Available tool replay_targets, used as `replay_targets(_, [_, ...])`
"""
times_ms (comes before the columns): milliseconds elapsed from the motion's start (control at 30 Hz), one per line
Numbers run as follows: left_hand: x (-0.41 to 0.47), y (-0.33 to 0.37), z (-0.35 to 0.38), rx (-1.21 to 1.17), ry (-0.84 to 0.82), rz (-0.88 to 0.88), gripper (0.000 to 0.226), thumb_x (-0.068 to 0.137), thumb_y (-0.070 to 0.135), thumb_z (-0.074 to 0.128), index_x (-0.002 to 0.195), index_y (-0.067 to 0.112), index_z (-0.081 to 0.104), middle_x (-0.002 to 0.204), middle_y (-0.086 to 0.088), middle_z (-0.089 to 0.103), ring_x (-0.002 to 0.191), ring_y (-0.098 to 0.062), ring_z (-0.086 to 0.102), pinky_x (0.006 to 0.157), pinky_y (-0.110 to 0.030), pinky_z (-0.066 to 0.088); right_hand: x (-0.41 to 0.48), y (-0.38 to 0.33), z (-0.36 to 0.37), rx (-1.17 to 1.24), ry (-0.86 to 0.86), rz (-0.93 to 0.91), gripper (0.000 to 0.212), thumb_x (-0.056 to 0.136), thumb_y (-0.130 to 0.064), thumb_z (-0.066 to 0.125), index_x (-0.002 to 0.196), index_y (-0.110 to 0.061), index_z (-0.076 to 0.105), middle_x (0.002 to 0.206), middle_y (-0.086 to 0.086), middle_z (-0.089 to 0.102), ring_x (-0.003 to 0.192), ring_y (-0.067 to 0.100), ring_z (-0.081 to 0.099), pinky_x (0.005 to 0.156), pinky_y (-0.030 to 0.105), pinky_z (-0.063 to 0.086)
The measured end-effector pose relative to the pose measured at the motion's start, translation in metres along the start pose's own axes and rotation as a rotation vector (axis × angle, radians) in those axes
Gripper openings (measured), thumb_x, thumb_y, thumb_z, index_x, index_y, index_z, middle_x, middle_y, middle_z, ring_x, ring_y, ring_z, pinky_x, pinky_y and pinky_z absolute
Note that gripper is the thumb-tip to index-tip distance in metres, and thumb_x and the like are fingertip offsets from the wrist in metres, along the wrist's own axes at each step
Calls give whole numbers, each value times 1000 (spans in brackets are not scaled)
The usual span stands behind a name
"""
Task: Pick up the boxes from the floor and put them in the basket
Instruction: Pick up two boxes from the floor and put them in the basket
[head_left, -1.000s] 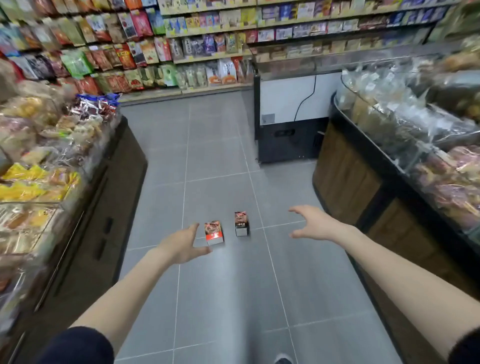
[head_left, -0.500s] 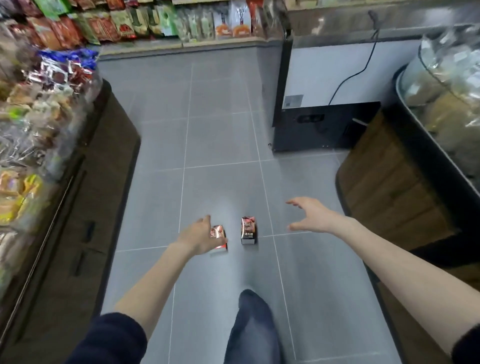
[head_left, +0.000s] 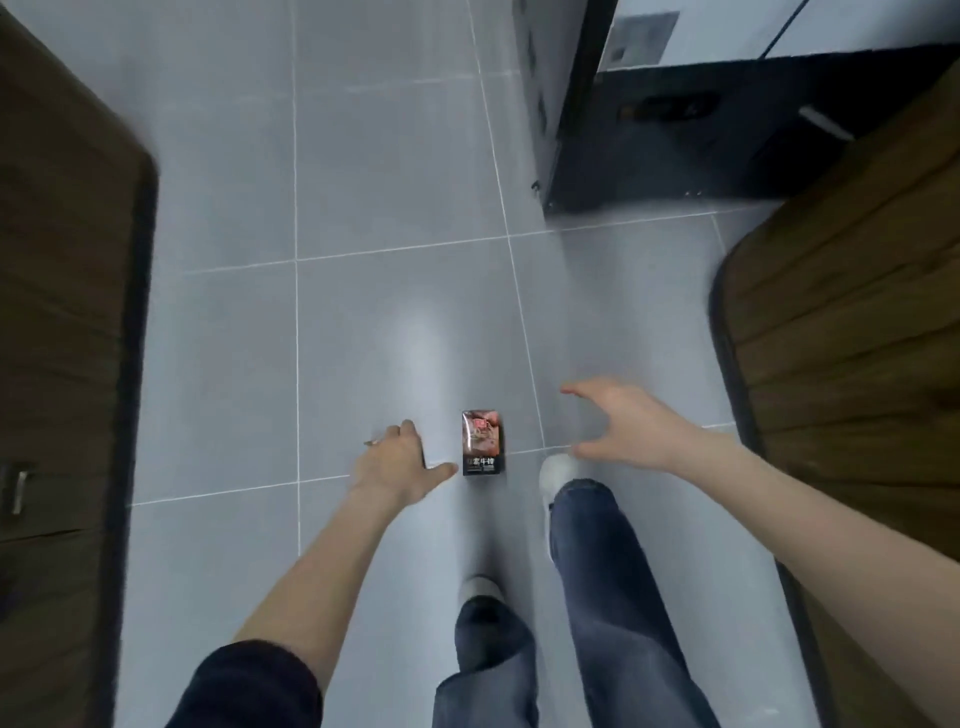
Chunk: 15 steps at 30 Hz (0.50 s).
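Observation:
Two small snack boxes lie on the grey tiled floor. The right box (head_left: 483, 441), dark with a reddish picture and white print, lies flat and untouched. My left hand (head_left: 395, 462) covers the left box (head_left: 372, 442), of which only a pale sliver shows by the knuckles. Its fingers bend down over the box's far end, and the thumb points toward the right box. My right hand (head_left: 623, 426) hovers just right of the right box with fingers spread and holds nothing. No basket is in view.
A dark wooden display base (head_left: 62, 312) runs along the left. A curved wooden counter base (head_left: 852, 338) stands at the right, and a black and white cabinet (head_left: 675, 130) at the back right. My jeans-clad legs and white shoes (head_left: 558, 475) stand just behind the boxes.
I have bent down, so the shelves have left the view. My left hand went from beside the left box to on top of it. My right hand came closer to the right box.

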<state>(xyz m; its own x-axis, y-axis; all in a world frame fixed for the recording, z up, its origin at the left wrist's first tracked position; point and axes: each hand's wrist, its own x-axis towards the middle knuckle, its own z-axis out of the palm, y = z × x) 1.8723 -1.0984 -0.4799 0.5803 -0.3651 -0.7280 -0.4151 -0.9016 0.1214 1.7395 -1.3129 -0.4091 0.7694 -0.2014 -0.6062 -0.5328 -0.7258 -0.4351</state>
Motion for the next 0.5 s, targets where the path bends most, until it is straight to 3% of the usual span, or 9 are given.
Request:
replay_targets(200, [160, 22, 87, -126, -25, -174, 83, 76, 61, 62, 129, 3, 35, 132, -13, 47, 123, -33, 48, 93, -45, 43, 160, 70, 43, -63, -79, -57, 75, 75, -22, 71, 140, -17, 35, 146, 5, 39, 133, 22, 38, 108, 38, 35])
replay_targets(400, [272, 54, 166, -204, 11, -250, 89, 70, 60, 69, 128, 2, 33, 130, -13, 47, 121, -32, 49, 88, -43, 45, 256, 128, 94, -86, -155, -90, 74, 75, -23, 72, 139, -17, 36, 140, 8, 43, 130, 26, 40, 106, 42, 35])
replay_targets(500, [310, 66, 202, -275, 1, -367, 92, 64, 60, 75, 125, 4, 35, 129, -11, 47, 121, -30, 49, 90, -42, 44, 277, 155, 118, -93, -204, -96, 74, 77, -25, 70, 140, -20, 33, 141, 4, 41, 130, 21, 38, 106, 35, 34])
